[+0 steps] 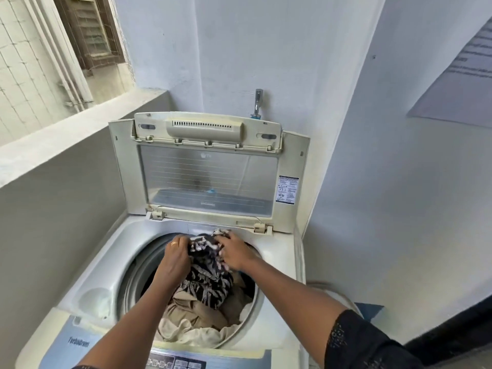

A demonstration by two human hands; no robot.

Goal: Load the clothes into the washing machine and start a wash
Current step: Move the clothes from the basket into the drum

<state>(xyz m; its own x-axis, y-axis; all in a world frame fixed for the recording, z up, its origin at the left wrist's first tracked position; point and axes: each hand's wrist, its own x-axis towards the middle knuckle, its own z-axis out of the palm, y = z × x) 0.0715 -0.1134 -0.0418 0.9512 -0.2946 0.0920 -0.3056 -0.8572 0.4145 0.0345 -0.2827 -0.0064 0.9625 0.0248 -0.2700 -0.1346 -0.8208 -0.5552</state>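
landmark: drum mouth (133,275) of the washing machine (87,296); all places below referred to it.
patterned garment (207,280): black-and-white print, bunched over the far half of the drum mouth, lower end trailing down inside onto the load.
left grip (177,255): fingers curled into the bunched cloth at the far left of the drum mouth; ring on one finger.
right grip (235,253): fingers closed on the same cloth at the far right of the drum mouth.
beige clothes (197,318): inside the drum mouth, piled toward the near side, under the print.
handling, judged: soft, limp, light; nothing stiff or fragile; likely to drape and catch on the rim.
hold, judged: best by the gathered bulk, both sides, loose ends tucked in.
lid (207,179): upright behind the drum mouth, clear window.
control panel (175,364): near side of the drum mouth, at frame edge; buttons too blurred to read.
surface: smooth pale plastic deck around the drum mouth; shallow recess to the left.
tap (257,102): on the wall above and behind the drum mouth, past the lid.
room: pale painted walls behind and right of the drum mouth; ledge (80,129) to the left, shuttered window beyond; paper notice (458,83) high to the right.
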